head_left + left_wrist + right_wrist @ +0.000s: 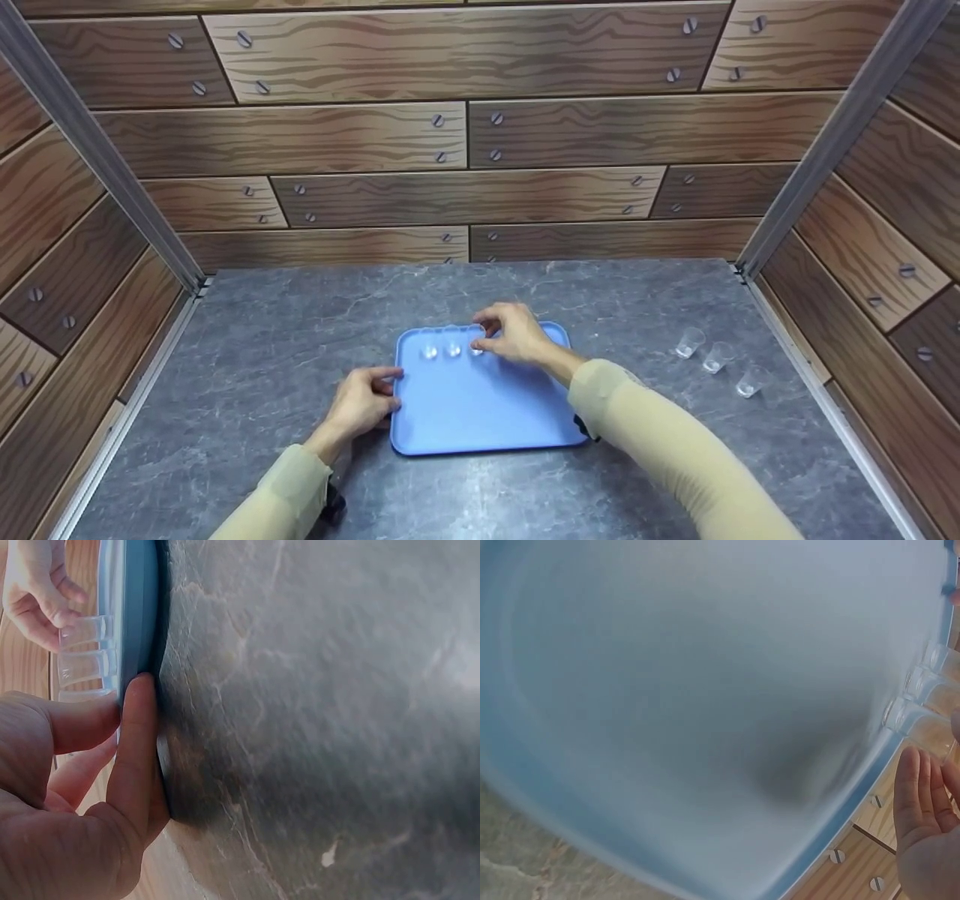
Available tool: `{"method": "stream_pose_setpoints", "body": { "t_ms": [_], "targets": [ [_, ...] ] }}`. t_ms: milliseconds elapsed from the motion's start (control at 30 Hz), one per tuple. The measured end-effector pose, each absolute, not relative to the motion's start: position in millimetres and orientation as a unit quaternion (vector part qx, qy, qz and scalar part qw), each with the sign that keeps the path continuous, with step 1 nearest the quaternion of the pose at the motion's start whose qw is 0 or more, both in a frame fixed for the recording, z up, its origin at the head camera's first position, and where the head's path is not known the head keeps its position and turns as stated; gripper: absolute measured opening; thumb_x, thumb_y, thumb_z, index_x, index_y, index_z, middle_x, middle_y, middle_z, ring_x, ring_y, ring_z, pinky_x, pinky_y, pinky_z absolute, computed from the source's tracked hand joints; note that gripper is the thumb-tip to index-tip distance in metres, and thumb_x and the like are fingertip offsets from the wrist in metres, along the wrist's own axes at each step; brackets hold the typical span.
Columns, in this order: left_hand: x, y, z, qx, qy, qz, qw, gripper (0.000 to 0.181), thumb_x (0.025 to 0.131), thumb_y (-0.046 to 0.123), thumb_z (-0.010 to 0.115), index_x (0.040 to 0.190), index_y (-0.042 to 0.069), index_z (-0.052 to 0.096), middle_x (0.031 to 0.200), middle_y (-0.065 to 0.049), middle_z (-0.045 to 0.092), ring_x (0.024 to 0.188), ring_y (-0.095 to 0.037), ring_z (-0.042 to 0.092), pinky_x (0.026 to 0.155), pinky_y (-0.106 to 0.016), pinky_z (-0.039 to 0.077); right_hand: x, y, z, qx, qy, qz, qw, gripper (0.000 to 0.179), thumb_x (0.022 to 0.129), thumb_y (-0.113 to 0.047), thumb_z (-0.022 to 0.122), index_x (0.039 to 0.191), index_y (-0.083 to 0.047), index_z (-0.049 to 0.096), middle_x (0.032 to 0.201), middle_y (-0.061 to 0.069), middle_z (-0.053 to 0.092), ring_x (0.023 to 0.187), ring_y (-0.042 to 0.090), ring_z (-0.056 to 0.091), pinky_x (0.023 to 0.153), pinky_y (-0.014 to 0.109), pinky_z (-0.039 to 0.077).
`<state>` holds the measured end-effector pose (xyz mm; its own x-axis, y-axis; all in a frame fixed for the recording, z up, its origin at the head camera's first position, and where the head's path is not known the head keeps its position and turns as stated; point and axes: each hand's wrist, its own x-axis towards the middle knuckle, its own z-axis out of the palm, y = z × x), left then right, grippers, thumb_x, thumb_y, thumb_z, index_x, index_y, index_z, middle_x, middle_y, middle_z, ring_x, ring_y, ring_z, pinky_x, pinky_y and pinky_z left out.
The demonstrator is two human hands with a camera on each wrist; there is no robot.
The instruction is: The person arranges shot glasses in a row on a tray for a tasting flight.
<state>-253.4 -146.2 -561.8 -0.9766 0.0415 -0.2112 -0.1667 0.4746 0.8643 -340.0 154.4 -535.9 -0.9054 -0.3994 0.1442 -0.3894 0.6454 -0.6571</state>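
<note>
A blue tray lies on the table. Along its far edge, two small clear plastic cups stand upright in a row with a third cup at the right end. My right hand holds that third cup between thumb and fingers, low over the tray. At the tray's left side, my left hand pinches the rim; in the left wrist view its thumb is on the inner side and a finger lies along the outer side.
Three more clear cups stand in a slanting line on the grey marbled table, right of the tray. Wood-patterned walls with metal corner posts enclose the table at the back and both sides.
</note>
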Motion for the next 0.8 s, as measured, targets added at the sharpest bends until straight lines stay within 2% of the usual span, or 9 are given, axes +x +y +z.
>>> {"method": "stream_pose_setpoints", "body": {
  "t_ms": [167,467,700,800],
  "targets": [
    [-252.9,-146.5,-561.2,-0.032,0.849,0.518,0.100,0.055,0.088,-0.014,0.075,0.139,0.004,0.078,0.098,-0.009,0.066,0.079,-0.018,0.069,0.061,-0.037,0.072,-338.8,164.3,-533.8,-0.240,0.893,-0.380,-0.008,0.041,0.093,-0.016,0.090,0.126,0.006,0.080,0.111,0.023,0.080,0.099,0.039,0.082,0.100,0.058,0.068],
    [-254.2,-145.9,-561.2,-0.040,0.857,0.503,0.107,0.055,0.090,-0.012,0.075,0.141,0.007,0.078,0.101,-0.009,0.068,0.082,-0.019,0.070,0.063,-0.035,0.071,-332.3,195.6,-524.9,-0.251,0.893,-0.373,-0.009,0.040,0.093,-0.018,0.090,0.126,0.003,0.081,0.116,0.024,0.082,0.104,0.040,0.081,0.098,0.060,0.069],
    [-253.4,-147.0,-562.2,-0.031,0.857,0.505,0.100,0.055,0.089,-0.013,0.075,0.140,0.006,0.078,0.101,-0.010,0.069,0.083,-0.019,0.070,0.064,-0.037,0.072,-325.2,227.3,-517.0,-0.253,0.898,-0.359,-0.014,0.038,0.094,-0.019,0.089,0.126,0.002,0.082,0.116,0.023,0.082,0.103,0.037,0.080,0.088,0.046,0.074],
    [-253.2,-147.2,-562.1,-0.032,0.857,0.505,0.101,0.055,0.089,-0.013,0.075,0.140,0.006,0.078,0.101,-0.010,0.068,0.083,-0.019,0.070,0.063,-0.036,0.072,-321.8,241.0,-513.6,-0.252,0.898,-0.359,-0.018,0.038,0.094,-0.018,0.089,0.127,0.000,0.082,0.117,0.024,0.081,0.104,0.038,0.080,0.087,0.045,0.074]
  ]
}}
